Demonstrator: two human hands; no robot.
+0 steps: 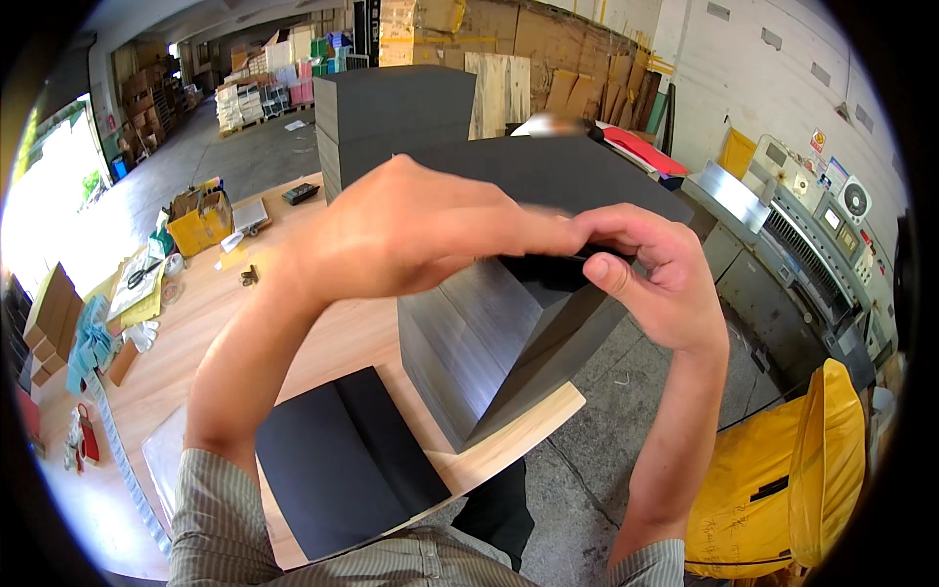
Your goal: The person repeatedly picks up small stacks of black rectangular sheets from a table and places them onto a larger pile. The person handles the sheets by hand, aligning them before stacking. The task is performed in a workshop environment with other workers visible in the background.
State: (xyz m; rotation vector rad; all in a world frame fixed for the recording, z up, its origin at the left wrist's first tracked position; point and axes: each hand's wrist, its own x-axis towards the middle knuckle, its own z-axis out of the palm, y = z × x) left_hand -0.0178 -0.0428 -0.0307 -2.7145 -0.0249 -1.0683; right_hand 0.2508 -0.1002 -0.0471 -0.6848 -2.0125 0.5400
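A tall stack of black card sheets [479, 338] stands at the table's front right corner, its layered edges facing me. Above its top, my right hand [670, 279] is closed, thumb against curled fingers at the edge of a black sheet [562, 274]. My left hand [421, 230] reaches across the stack with fingers stretched out, its tips meeting the right fingers; it is slightly blurred and hides part of the top. A creased black folder-like piece [342, 460] lies flat on the wooden table [337, 338], left of the stack.
Behind stand more black stacks [396, 117]. Along the table's left side are a yellow box [201, 217], scissors [144, 274] and a blue-white strip [122, 465]. A yellow sack [773, 479] sits at the lower right, below a grey machine [812, 245].
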